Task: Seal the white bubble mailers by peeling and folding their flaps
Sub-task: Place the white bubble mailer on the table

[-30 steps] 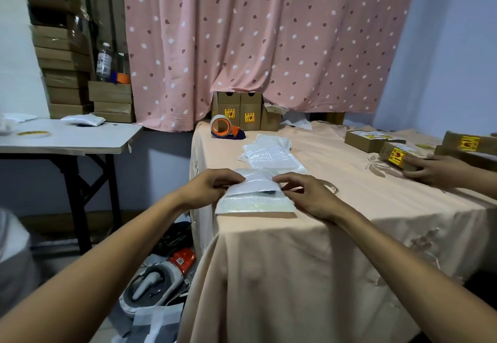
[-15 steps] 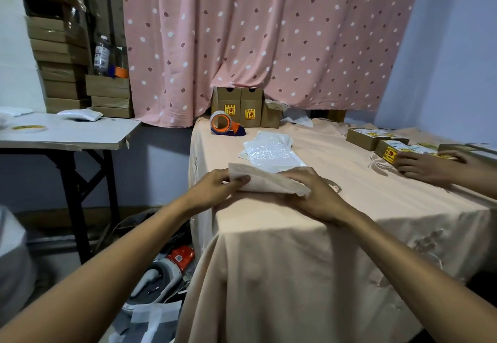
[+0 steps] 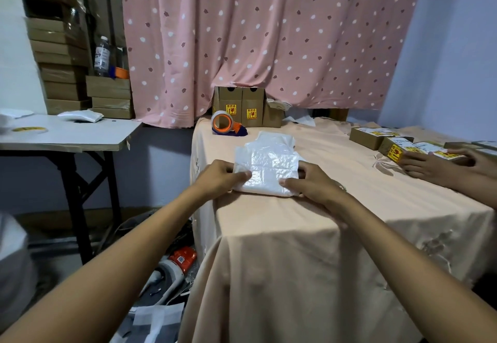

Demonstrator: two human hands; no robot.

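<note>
A white bubble mailer (image 3: 266,178) lies near the front left corner of the table covered in peach cloth (image 3: 336,208). My left hand (image 3: 219,176) grips its left edge, thumb on top. My right hand (image 3: 312,184) grips its right edge, thumb on top as well. Behind it lies a loose pile of more white mailers (image 3: 274,145), which the held mailer partly overlaps.
An orange tape dispenser (image 3: 226,124) and brown boxes (image 3: 242,107) stand at the back of the table. Another person's hands (image 3: 441,163) rest on labelled boxes (image 3: 395,149) at right. A white side table (image 3: 67,134) stands left. A red-and-white appliance (image 3: 174,264) lies on the floor.
The mailer was lifted and turned over between both hands, then laid flat again closer to the pile. The other person's hands shifted along the boxes.
</note>
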